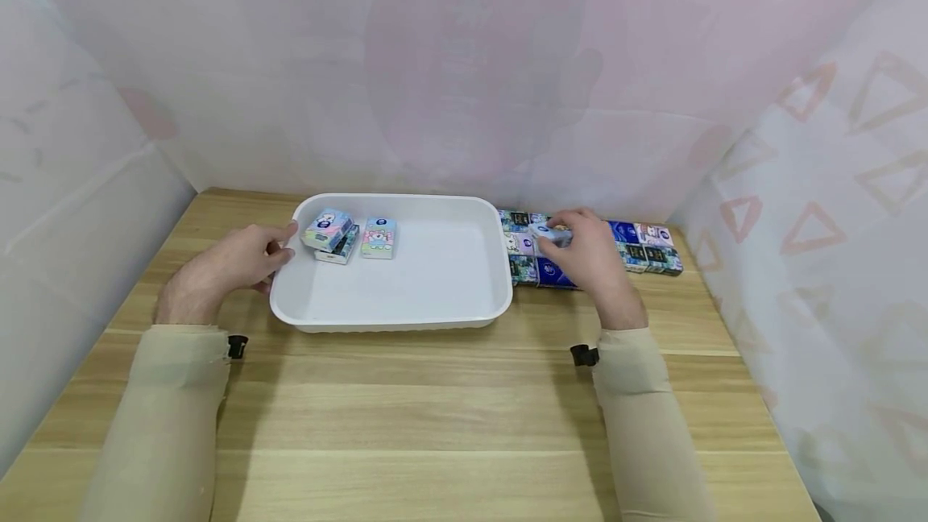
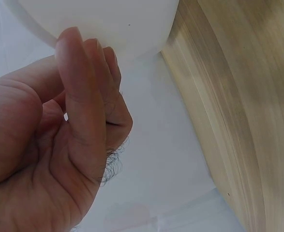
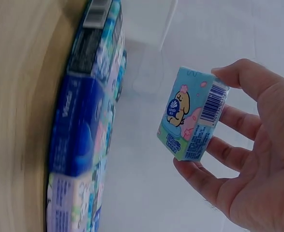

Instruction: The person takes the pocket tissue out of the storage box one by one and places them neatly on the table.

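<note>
In the head view, my left hand (image 1: 242, 256) holds the left rim of a white plastic tray (image 1: 406, 322). The left wrist view shows its fingertips against the tray's outer wall (image 2: 132, 24). My right hand (image 1: 590, 252) pinches a small pack of tissues (image 3: 190, 113) between thumb and fingers; it is light blue with a cartoon dog and a barcode side. That pack is held above rows of tissue packs (image 3: 79, 121) right of the tray. Inside the tray, one tissue pack (image 1: 328, 228) leans on a darker pack (image 1: 341, 248), and a pastel pack (image 1: 379, 238) lies flat beside them.
The wooden table (image 1: 413, 417) meets a pale patterned wall covering (image 1: 464, 63) at the back, with further walls on both sides. Dark blue, green and white tissue packs (image 1: 645, 254) extend to the right, past my right hand.
</note>
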`<state>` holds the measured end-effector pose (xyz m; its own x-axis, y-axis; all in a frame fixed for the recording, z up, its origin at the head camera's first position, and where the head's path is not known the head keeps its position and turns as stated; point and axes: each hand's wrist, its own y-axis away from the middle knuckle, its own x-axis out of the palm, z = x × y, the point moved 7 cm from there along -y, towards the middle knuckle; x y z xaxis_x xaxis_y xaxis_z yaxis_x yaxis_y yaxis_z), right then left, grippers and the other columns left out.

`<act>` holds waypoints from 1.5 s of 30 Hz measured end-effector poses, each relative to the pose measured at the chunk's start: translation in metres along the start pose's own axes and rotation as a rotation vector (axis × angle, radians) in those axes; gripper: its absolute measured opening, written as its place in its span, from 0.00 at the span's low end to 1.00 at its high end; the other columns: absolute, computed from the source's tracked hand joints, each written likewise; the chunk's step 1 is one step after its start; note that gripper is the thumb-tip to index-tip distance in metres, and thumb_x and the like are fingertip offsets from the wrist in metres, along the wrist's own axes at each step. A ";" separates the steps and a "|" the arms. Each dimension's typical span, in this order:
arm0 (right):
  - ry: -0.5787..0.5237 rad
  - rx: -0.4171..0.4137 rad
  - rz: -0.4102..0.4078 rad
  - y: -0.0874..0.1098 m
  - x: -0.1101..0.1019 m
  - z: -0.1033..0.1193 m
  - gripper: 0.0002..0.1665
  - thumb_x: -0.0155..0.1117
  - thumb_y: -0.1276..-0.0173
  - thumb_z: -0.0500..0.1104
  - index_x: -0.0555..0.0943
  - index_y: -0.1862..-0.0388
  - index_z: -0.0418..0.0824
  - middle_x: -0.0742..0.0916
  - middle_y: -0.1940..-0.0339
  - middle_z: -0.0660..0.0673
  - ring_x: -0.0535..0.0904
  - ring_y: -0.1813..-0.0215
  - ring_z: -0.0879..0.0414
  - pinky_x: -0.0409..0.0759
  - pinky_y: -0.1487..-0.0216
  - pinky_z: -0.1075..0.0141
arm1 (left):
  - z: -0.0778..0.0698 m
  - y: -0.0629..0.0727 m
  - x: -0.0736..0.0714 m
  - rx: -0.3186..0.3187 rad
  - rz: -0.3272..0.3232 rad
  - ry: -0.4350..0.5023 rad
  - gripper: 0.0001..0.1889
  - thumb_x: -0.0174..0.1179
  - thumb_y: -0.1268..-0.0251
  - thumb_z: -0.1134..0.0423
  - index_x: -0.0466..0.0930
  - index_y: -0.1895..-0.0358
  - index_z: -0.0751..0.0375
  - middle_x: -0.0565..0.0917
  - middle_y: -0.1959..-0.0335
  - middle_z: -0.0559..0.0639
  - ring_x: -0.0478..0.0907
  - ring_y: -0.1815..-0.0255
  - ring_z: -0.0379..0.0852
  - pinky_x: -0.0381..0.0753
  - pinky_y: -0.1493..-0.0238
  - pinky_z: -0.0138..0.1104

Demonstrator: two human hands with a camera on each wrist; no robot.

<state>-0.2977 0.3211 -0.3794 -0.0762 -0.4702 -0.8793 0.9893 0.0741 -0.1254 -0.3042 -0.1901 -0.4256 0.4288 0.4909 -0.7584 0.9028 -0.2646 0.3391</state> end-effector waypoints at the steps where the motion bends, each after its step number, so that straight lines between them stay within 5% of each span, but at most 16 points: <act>1: 0.006 0.009 -0.006 0.000 -0.003 -0.004 0.24 0.75 0.15 0.50 0.90 0.32 0.36 0.87 0.23 0.29 0.87 0.29 0.30 0.87 0.25 0.32 | 0.000 0.000 0.000 0.002 -0.001 -0.001 0.35 0.55 0.05 0.68 0.53 0.07 0.73 0.81 0.49 0.71 0.85 0.66 0.50 0.92 0.65 0.36; 14: 0.011 0.184 0.093 0.008 -0.029 -0.074 0.27 0.72 0.12 0.55 0.86 0.31 0.34 0.84 0.24 0.26 0.80 0.25 0.28 0.80 0.21 0.28 | 0.001 0.001 0.002 -0.011 0.010 0.009 0.35 0.55 0.05 0.68 0.53 0.06 0.72 0.81 0.47 0.72 0.86 0.64 0.50 0.92 0.64 0.37; 24: -0.007 0.199 0.119 0.015 -0.044 -0.118 0.27 0.74 0.14 0.52 0.84 0.39 0.27 0.86 0.31 0.21 0.82 0.30 0.25 0.82 0.26 0.28 | 0.001 0.001 0.001 -0.019 0.011 0.014 0.35 0.55 0.05 0.68 0.53 0.06 0.72 0.81 0.46 0.73 0.86 0.64 0.50 0.92 0.64 0.36; 29: -0.017 0.250 0.185 0.023 -0.049 -0.135 0.29 0.73 0.14 0.52 0.81 0.38 0.26 0.83 0.30 0.19 0.80 0.30 0.24 0.81 0.26 0.27 | -0.001 0.002 0.001 -0.021 0.011 0.026 0.35 0.55 0.05 0.68 0.52 0.06 0.72 0.81 0.46 0.73 0.86 0.64 0.50 0.93 0.64 0.36; 36: -0.013 0.287 0.260 0.028 -0.052 -0.152 0.27 0.76 0.16 0.52 0.80 0.43 0.28 0.86 0.42 0.27 0.82 0.43 0.34 0.84 0.44 0.44 | -0.002 0.002 -0.001 -0.012 0.005 0.021 0.35 0.55 0.05 0.69 0.53 0.06 0.72 0.81 0.47 0.73 0.85 0.65 0.50 0.92 0.65 0.35; 45: -0.009 0.338 0.326 0.032 -0.045 -0.161 0.30 0.75 0.15 0.55 0.79 0.41 0.29 0.87 0.37 0.25 0.83 0.38 0.32 0.85 0.38 0.40 | -0.003 0.003 -0.001 -0.013 0.010 0.025 0.35 0.55 0.05 0.69 0.53 0.06 0.72 0.81 0.47 0.72 0.85 0.65 0.50 0.91 0.65 0.35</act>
<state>-0.2823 0.4864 -0.4176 0.2444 -0.4778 -0.8438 0.9467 -0.0707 0.3142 -0.3019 -0.1890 -0.4224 0.4385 0.5089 -0.7408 0.8987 -0.2588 0.3542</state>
